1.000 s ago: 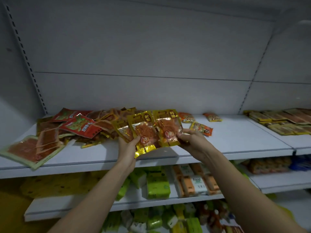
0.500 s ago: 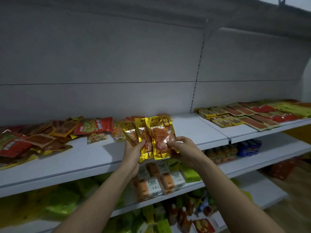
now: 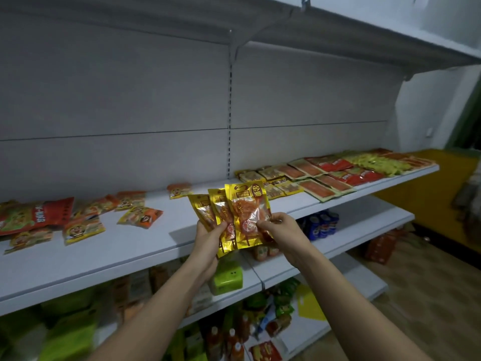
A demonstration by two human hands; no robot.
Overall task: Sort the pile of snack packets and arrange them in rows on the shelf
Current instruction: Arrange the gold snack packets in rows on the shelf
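Head view: fanned gold snack packets (image 3: 240,217) held above the shelf's (image 3: 117,256) front edge.
Left hand (image 3: 208,239) grips their lower left side; right hand (image 3: 282,231) pinches the front packet's right edge. Loose packets (image 3: 83,229) lie toward the shelf's left end, sorted rows (image 3: 335,173) toward its right end.

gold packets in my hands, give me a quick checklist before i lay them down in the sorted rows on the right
1. Both hands hold the fan: ok. The left hand grips the lower left edge, the right hand pinches the right edge of the gold packets.
2. Packets all one kind: ok, three show, same gold design.
3. Packets squared into a stack: not ok, they are fanned.
4. Sorted rows within view: ok, lying flat on the right section.
5. Bare shelf in front of the rows: ok.
6. Matching gold row already started: cannot tell.
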